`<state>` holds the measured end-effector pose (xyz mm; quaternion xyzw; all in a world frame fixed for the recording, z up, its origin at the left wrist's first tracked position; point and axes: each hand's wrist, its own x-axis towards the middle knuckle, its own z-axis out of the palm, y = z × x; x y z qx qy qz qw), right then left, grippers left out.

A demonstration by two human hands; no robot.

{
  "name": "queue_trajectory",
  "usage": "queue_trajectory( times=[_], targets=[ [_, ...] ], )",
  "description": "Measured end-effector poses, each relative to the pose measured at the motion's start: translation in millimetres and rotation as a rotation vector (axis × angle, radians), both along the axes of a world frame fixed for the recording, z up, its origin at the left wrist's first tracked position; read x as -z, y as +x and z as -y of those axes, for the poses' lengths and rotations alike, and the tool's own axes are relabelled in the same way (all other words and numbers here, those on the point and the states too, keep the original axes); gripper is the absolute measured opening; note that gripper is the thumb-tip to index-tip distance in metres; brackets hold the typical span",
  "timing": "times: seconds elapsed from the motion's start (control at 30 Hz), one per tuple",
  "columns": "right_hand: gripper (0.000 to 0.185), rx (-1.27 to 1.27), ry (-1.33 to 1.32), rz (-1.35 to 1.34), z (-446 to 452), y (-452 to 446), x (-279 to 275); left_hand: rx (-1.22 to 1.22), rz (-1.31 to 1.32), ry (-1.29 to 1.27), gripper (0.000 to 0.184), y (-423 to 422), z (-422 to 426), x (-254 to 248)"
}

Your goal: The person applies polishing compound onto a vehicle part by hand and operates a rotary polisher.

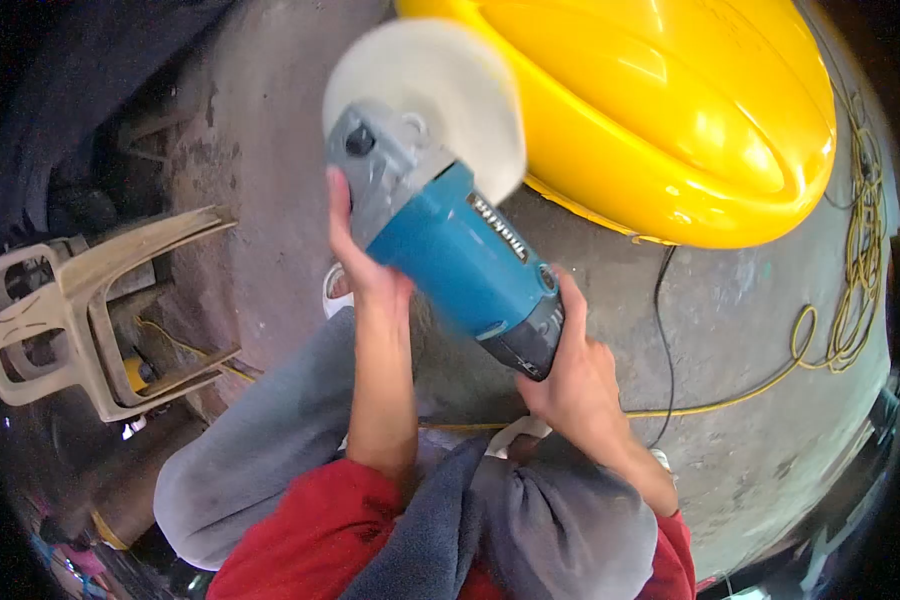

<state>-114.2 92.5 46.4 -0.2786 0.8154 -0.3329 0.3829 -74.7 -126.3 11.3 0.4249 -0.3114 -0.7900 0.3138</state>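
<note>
A blue Makita polisher with a grey metal head and a black rear end is held up in front of me. Its round white pad looks slightly blurred and overlaps the near-left edge of a glossy yellow panel; whether they touch I cannot tell. My left hand supports the tool from the left, below the grey head, with the thumb along its side. Around the black rear end, my right hand is closed, its palm partly hidden.
A worn plastic chair lies at the left. Yellow cord is coiled at the right, one length running across the concrete floor toward my feet. A thin dark cable runs from under the panel.
</note>
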Motion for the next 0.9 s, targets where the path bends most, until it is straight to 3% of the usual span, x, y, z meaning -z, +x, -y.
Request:
queue_trajectory(
  times=[0.1, 0.37, 0.6, 0.8, 0.9],
  targets=[
    [0.102, 0.076, -0.053, 0.012, 24.6, -7.1, -8.1, 0.082, 0.045, -0.125, 0.07, -17.2, 27.9, -10.5],
    [0.101, 0.001, -0.024, 0.025, 60.5, 5.4, 20.5, 0.079, -0.087, -0.003, 0.062, 8.1, 64.5, 23.3],
    [0.1, 0.197, -0.097, 0.101, 88.9, 9.9, 10.0, 0.128, 0.045, -0.181, 0.059, -32.3, 97.3, -9.8],
    [0.101, 0.122, -0.186, 0.054, 132.0, -4.5, 34.6, 0.218, 0.0, -0.263, 0.056, -32.5, 151.6, 12.0],
    [0.103, 0.142, -0.121, 0.116, 120.1, 6.2, 36.8, 0.189, 0.015, -0.228, 0.054, -26.5, 132.5, 5.3]
  ],
)
